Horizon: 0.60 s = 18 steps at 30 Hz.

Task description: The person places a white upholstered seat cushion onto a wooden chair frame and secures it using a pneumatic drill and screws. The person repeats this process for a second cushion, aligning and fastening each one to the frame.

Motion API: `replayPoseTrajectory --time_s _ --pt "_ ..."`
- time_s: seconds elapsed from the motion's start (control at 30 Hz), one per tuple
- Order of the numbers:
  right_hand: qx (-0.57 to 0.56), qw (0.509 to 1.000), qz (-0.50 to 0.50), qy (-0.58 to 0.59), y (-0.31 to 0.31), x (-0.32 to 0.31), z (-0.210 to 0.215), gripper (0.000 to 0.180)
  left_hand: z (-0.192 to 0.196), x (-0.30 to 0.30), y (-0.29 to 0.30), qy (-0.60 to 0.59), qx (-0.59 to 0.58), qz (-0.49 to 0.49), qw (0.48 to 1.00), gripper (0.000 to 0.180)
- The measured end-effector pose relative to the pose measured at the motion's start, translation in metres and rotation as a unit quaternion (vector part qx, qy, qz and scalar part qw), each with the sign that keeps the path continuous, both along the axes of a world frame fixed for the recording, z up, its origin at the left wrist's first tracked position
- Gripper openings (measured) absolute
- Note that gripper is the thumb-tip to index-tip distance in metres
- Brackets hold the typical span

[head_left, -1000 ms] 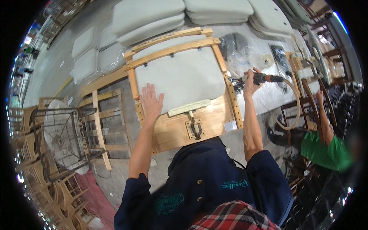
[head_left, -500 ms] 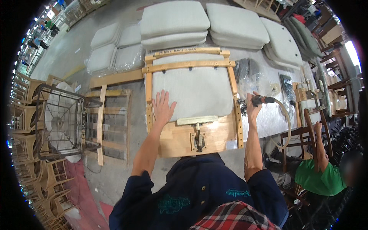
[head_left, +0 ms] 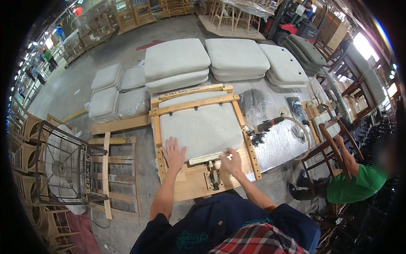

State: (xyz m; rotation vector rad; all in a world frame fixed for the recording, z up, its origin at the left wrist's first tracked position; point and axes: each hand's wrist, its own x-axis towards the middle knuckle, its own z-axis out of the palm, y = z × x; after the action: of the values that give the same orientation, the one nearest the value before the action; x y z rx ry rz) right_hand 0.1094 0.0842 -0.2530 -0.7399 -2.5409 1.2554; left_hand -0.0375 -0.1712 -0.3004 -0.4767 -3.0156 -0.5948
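A pale grey upholstered seat cushion (head_left: pixel 203 129) lies inside a wooden jig frame (head_left: pixel 250 154) in front of me. My left hand (head_left: pixel 174 153) rests flat on the cushion's near left part, fingers spread. Beside the right end of the pale padded block (head_left: pixel 201 160), my right hand (head_left: pixel 231 163) hovers with loosely bent fingers and nothing visible in them. That block presses against the cushion's near edge. A toggle clamp (head_left: pixel 214 178) stands on the jig's wooden base just below it. To the right of the frame lies an air screwdriver (head_left: pixel 270 124) with a hose, out of my hands.
Stacked cushions (head_left: pixel 177 57) line the far side of the table. Loose dark screws (head_left: pixel 258 139) lie by the tool. A wire basket (head_left: pixel 63 165) and wooden pallet (head_left: pixel 120 173) are at left. At right, a person in green (head_left: pixel 355 184) handles a dark chair frame (head_left: pixel 330 148).
My right hand has let go of the air screwdriver and moved left to the padded block. My left hand stays flat on the cushion. The view has tilted up.
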Motion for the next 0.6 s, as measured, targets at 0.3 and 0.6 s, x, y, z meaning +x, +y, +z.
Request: replayPoseTrajectory --time_s 0.3,0.6 --pt "0.103 0.972 0.192 0.088 -0.04 -0.034 -0.008 0.041 -0.004 0.048 -0.008 0.005 0.078 -0.024 0.997 0.072" --pt "0.026 0.958 0.275 -0.081 -0.083 -0.008 -0.005 0.046 -0.01 0.073 -0.023 0.002 0.115 -0.027 0.993 0.072"
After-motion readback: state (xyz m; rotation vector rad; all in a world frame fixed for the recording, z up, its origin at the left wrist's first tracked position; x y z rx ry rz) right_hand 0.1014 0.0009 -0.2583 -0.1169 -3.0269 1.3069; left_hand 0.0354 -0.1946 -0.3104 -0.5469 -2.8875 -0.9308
